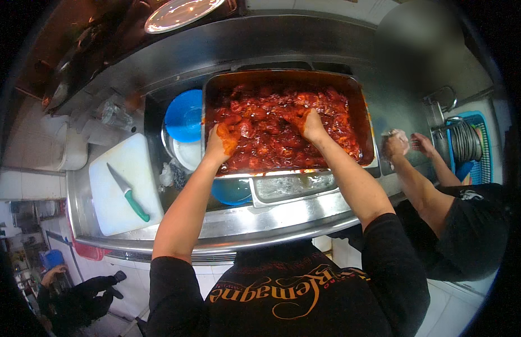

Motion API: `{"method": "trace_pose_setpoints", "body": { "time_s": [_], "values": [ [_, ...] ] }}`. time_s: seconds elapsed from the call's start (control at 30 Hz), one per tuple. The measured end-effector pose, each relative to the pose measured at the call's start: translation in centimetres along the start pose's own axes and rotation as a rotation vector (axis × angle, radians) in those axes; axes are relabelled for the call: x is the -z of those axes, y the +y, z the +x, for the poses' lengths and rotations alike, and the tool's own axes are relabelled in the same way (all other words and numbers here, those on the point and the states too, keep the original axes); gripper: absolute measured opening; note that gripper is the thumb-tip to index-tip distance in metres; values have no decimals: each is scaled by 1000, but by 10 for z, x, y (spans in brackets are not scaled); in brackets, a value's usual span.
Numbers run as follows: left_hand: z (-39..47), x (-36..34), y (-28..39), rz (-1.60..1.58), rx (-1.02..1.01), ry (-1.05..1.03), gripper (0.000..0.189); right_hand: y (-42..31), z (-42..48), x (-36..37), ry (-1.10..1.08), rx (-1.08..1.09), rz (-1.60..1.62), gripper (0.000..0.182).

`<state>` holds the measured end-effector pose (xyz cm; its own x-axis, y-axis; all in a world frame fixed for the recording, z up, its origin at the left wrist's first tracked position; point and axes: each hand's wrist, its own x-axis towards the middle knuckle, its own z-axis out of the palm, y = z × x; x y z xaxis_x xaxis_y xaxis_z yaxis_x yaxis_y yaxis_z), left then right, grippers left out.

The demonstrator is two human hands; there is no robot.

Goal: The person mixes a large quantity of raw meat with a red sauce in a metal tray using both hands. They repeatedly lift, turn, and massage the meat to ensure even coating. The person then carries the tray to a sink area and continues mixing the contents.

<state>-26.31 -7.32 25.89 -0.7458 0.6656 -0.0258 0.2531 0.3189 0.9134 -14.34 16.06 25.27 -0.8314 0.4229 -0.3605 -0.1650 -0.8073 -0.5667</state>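
A deep rectangular metal pan (367,126) spans the sink in front of me, filled with chunks of what looks like raw meat (269,139) in a glossy red marinade. My left hand (224,139) is at the pan's left side, its sauce-coated part over the meat and some fingers out of sight by the rim. Toward the middle right, my right hand (309,124) reaches down into the meat, fingers coated and partly buried. Whether either hand grips a piece cannot be made out.
Left of the sink, a green-handled knife (128,191) lies on a white cutting board (113,210). Blue bowl (184,116) and smaller metal pan (296,187) sit partly under the big pan. At right, a co-worker's hands (399,143) hold something pale near a blue basket (488,156).
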Motion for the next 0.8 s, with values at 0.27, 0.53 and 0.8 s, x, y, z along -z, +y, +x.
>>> {"method": "trace_pose_setpoints", "body": {
  "time_s": [0.27,0.53,0.8],
  "values": [
    [2,-10,30,235,-141,39,27,-6,-13,6,-31,158,-220,15],
    [-10,-29,44,371,-271,180,23,-16,-40,10,-73,9,-402,17],
    [-17,-34,52,365,-244,173,24,-19,-62,-5,-69,11,-468,20]
  ]
}}
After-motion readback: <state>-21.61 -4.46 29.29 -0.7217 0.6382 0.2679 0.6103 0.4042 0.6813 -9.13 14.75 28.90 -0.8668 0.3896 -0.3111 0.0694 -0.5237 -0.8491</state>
